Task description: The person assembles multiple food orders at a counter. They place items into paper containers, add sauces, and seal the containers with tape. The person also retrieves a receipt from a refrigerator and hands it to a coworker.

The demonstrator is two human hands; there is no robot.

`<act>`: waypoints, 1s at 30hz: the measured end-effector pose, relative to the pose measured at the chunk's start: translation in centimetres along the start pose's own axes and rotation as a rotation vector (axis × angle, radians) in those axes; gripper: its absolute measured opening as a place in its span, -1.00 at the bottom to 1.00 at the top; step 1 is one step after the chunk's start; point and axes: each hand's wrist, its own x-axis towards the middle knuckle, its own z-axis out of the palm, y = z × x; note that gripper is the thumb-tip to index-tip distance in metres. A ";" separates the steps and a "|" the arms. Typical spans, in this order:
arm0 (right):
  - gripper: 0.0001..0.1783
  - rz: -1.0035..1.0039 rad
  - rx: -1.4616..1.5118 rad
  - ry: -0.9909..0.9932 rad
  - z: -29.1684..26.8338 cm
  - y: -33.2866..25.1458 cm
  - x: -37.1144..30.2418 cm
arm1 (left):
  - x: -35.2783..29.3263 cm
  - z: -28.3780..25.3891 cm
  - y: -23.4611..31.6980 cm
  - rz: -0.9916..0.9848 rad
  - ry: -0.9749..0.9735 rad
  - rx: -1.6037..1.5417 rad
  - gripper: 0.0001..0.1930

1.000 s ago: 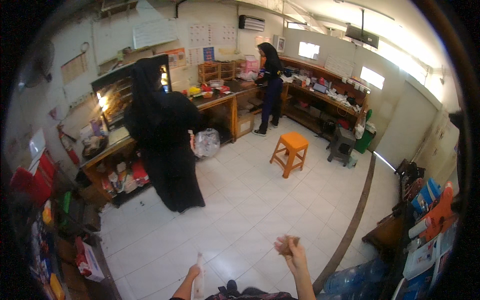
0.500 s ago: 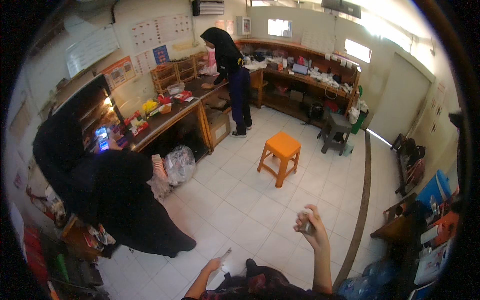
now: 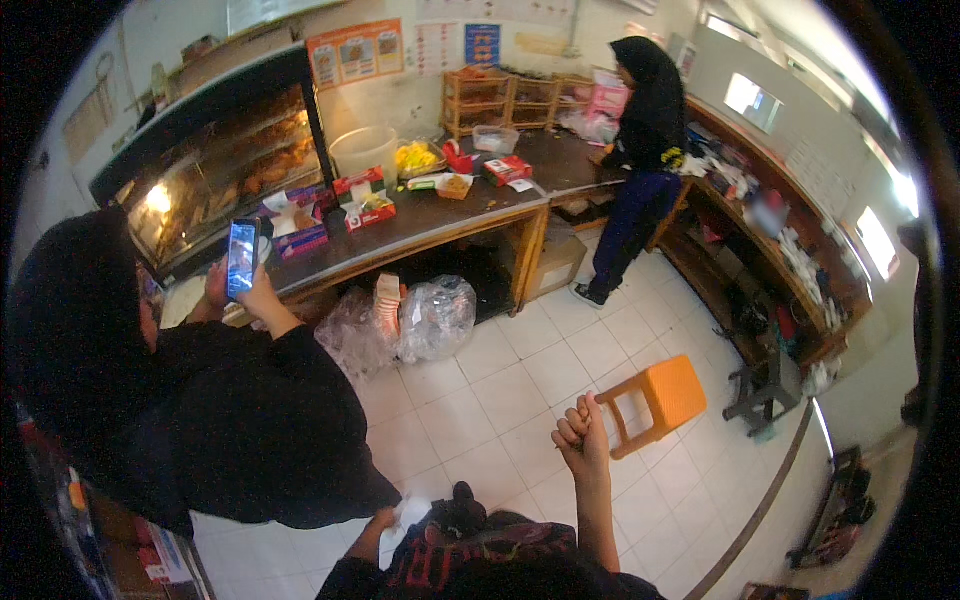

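Note:
My right hand [image 3: 580,436] is raised over the tiled floor with its fingers curled into a fist. What it holds, if anything, is hidden by the fingers. Beyond it an orange plastic stool [image 3: 672,396] stands on the floor, tilted in the picture. Low in the head view, my left hand [image 3: 383,518] is closed on a thin white thing [image 3: 411,512], blurred and paper-like. A person in black [image 3: 240,420] stands close on my left, holding a phone [image 3: 242,258] in both hands.
A long counter [image 3: 400,232] bears red food boxes [image 3: 508,170], a yellow heap in a basket [image 3: 415,158] and a lit glass display case [image 3: 220,165]. Plastic bags [image 3: 436,318] lie beneath it. Another person [image 3: 645,150] stands at its far end. A grey stool [image 3: 765,388] is at the right.
My view has swung left, bringing the display case and the phone holder nearer. My right hand has turned; the brownish object seen in it before no longer shows. My left hand has dropped lower.

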 end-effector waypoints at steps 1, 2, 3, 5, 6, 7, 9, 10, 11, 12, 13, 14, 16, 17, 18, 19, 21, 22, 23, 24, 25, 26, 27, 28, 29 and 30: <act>-0.62 -0.007 0.008 0.030 0.2 -0.3 2.0 | 2.8 -1.5 3.8 0.049 0.019 0.051 -0.67; -0.63 0.007 0.005 0.047 0.4 -0.7 4.3 | 5.7 -3.3 7.9 0.119 0.048 0.094 -0.67; -0.62 0.010 -0.007 0.058 0.4 -1.0 6.8 | 8.4 -5.1 12.2 0.184 0.081 0.117 -0.66; -0.60 0.001 -0.024 0.080 0.3 -1.7 12.4 | 13.1 -9.5 21.5 0.277 0.173 0.063 -0.67; -0.61 0.012 -0.048 0.079 0.0 -1.9 15.3 | 14.8 -12.0 25.5 0.423 0.238 -0.019 -0.70; -0.61 0.035 -0.074 0.080 -0.4 -1.8 18.6 | 16.0 -14.3 29.2 0.488 0.331 -0.145 -0.71; -0.62 0.058 -0.110 -0.032 -1.4 -1.1 25.6 | 17.4 -18.9 34.7 0.503 0.446 -0.280 -0.72; -0.72 0.105 -0.090 -0.034 -1.9 -0.4 29.4 | 18.0 -21.3 36.9 0.487 0.501 -0.322 -0.72; -0.77 0.195 -0.229 -0.002 -2.3 1.0 33.1 | 18.6 -23.9 38.3 0.484 0.569 -0.354 -0.71; -0.82 0.273 -0.349 -0.002 -2.5 2.3 36.4 | 19.2 -26.7 38.9 0.447 0.528 -0.438 -0.68; -0.85 0.364 -0.492 0.068 -2.7 3.5 39.5 | 19.7 -29.4 39.1 0.427 0.504 -0.519 -0.64; -0.86 0.484 -0.477 -0.095 -2.3 4.7 42.8 | 20.4 -32.2 39.1 0.392 0.463 -0.597 -0.61; -0.82 0.680 -0.629 -0.325 -0.3 7.5 48.7 | 21.2 -36.8 38.3 0.285 0.531 -0.770 -0.60; -0.85 0.569 -0.812 -0.472 1.6 9.0 52.1 | 21.6 -38.8 37.6 0.219 0.547 -0.852 -0.60; -0.87 0.474 -0.985 -0.589 3.8 10.5 55.2 | 21.9 -40.3 37.0 0.102 0.708 -0.854 -0.57; -0.87 0.255 -1.130 -0.673 6.5 12.3 58.3 | 22.1 -41.3 36.2 -0.017 0.862 -0.847 -0.54; -0.85 -0.465 -1.308 -0.844 12.7 15.9 65.3 | 22.6 -43.0 34.8 -0.198 0.942 -0.974 -0.48; -0.81 -0.520 -1.219 -0.804 15.6 17.6 68.4 | 23.1 -43.7 34.1 -0.251 0.939 -1.103 -0.46; -0.75 -0.610 -1.096 -0.788 18.2 19.1 71.2 | 23.5 -44.5 33.6 -0.242 0.917 -1.070 -0.45; -0.69 -0.627 -1.142 -0.844 20.5 20.4 73.3 | 24.0 -45.3 33.3 -0.213 0.966 -1.019 -0.45; -0.63 -0.571 -1.212 -0.881 22.5 21.1 75.7 | 24.9 -46.6 33.3 -0.172 1.012 -0.962 -0.45; -0.59 -0.831 -1.376 -0.906 23.3 21.3 77.1 | 25.9 -48.3 33.5 -0.168 0.985 -0.912 -0.49; -0.56 -0.962 -1.616 -0.908 23.5 21.2 78.0 | 26.6 -49.9 34.0 -0.165 0.957 -0.863 -0.52; -0.62 -0.911 -1.701 -0.936 23.8 20.7 79.4 | 27.1 -51.3 34.9 -0.164 0.929 -0.817 -0.56; -0.64 -0.782 -1.619 -0.984 24.0 19.7 81.5 | 27.6 -52.6 36.1 -0.163 0.902 -0.778 -0.60; -0.67 -0.575 -1.575 -1.060 23.8 18.3 83.7 | 28.4 -54.0 37.7 -0.166 0.878 -0.742 -0.63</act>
